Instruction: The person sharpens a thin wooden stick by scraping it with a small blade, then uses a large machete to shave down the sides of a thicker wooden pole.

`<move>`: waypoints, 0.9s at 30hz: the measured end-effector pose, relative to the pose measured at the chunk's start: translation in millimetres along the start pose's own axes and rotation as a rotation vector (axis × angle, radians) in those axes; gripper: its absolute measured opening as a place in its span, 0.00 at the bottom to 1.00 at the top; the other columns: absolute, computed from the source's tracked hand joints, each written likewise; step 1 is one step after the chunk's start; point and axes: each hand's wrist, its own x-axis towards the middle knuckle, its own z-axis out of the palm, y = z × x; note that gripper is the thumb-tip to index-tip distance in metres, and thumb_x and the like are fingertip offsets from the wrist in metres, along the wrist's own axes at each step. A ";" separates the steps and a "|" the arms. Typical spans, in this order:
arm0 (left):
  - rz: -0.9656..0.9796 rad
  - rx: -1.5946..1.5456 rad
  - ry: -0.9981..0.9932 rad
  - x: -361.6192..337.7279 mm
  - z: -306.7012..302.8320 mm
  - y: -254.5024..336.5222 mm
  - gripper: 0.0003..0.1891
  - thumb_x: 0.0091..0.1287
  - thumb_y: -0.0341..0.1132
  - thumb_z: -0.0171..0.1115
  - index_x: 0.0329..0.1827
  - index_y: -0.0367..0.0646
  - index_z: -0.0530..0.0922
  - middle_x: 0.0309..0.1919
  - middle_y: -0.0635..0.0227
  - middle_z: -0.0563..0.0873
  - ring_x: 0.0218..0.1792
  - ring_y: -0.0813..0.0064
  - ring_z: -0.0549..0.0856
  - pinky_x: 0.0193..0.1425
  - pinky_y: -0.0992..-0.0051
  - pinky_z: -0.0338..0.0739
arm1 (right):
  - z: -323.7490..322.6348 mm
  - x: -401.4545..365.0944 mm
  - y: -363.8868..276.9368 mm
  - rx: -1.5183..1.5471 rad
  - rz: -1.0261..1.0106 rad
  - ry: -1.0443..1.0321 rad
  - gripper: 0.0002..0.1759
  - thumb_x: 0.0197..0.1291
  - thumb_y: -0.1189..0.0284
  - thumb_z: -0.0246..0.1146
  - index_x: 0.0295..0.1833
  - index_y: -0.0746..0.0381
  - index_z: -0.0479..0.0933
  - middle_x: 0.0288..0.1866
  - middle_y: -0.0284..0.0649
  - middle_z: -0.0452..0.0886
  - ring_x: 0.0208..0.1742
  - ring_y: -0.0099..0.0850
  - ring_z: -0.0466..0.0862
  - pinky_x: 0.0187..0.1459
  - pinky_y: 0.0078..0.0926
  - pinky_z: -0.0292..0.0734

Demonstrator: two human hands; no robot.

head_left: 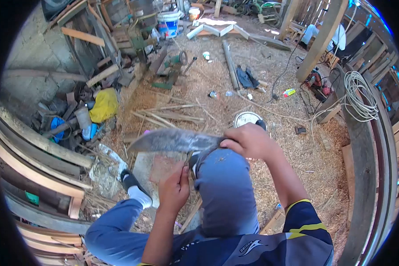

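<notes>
My right hand [250,139] is wrapped around the dark handle of a machete [175,141], just above my bent knee. Its broad, worn blade points left, with the curved tip out past my left hand. Below the blade, beside the knee, my left hand [173,187] is closed with the thumb uppermost. What its fingers grip is too small and dark to make out. My grey-blue trouser leg [226,190] fills the space between the hands, with a few shavings on the knee.
Wood shavings and thin split strips [170,114] cover the ground ahead. Stacked boards [40,170] line the left, near a yellow bag [104,105]. A post [321,40], a coiled cable [360,95] and a long beam stand right. Another person [339,37] sits at the back right.
</notes>
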 end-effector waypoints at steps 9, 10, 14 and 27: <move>0.015 -0.067 0.096 14.0 24.2 13.2 0.05 0.79 0.33 0.59 0.46 0.41 0.79 0.27 0.51 0.81 0.30 0.43 0.84 0.33 0.55 0.75 | 1.6 5.8 5.6 -0.006 -0.007 -0.059 0.26 0.74 0.48 0.60 0.36 0.61 0.81 0.27 0.52 0.82 0.34 0.56 0.85 0.37 0.53 0.76; 0.057 -0.100 0.132 19.6 26.6 17.4 0.06 0.79 0.33 0.59 0.47 0.41 0.79 0.27 0.51 0.81 0.30 0.43 0.84 0.33 0.56 0.75 | 1.6 6.2 4.1 0.004 -0.016 -0.053 0.26 0.74 0.48 0.60 0.36 0.61 0.81 0.27 0.52 0.82 0.34 0.56 0.85 0.37 0.53 0.76; 0.044 -0.079 0.073 9.8 20.4 8.7 0.04 0.78 0.32 0.60 0.46 0.41 0.80 0.26 0.50 0.80 0.28 0.45 0.83 0.32 0.56 0.74 | 4.8 1.1 7.8 0.046 -0.006 -0.030 0.25 0.74 0.48 0.60 0.37 0.60 0.81 0.27 0.52 0.82 0.34 0.56 0.84 0.37 0.52 0.76; 0.038 -0.093 0.121 22.4 23.2 10.1 0.07 0.78 0.31 0.61 0.46 0.37 0.83 0.31 0.53 0.85 0.29 0.57 0.84 0.37 0.65 0.76 | 0.0 6.6 0.9 -0.025 -0.027 -0.047 0.28 0.74 0.44 0.58 0.37 0.58 0.83 0.27 0.48 0.84 0.34 0.53 0.86 0.36 0.50 0.78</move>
